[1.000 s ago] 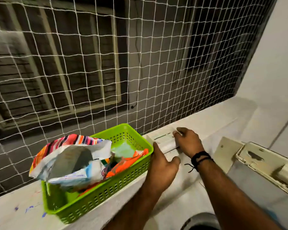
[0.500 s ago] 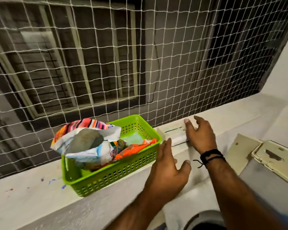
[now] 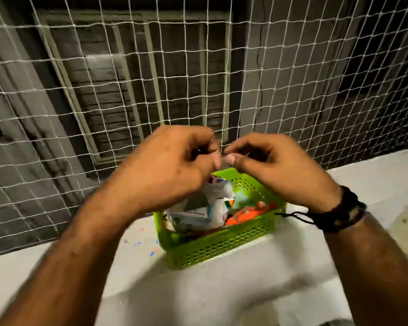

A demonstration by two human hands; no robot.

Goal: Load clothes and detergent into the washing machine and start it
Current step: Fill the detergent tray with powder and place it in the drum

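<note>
Left hand and right hand raised over green basket of packets on counter, fingers curled, pinching something; can't tell what.

Two hands, left and right; one green basket; one orange packet; one white pouch; one black wristband.

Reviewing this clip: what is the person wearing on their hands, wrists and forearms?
Both forearms are bare, with no sleeves in view. The left hand has no glove, ring or band visible. The right hand is also ungloved; its wrist carries a black braided wristband with thin loose cord ends trailing from it.
</note>
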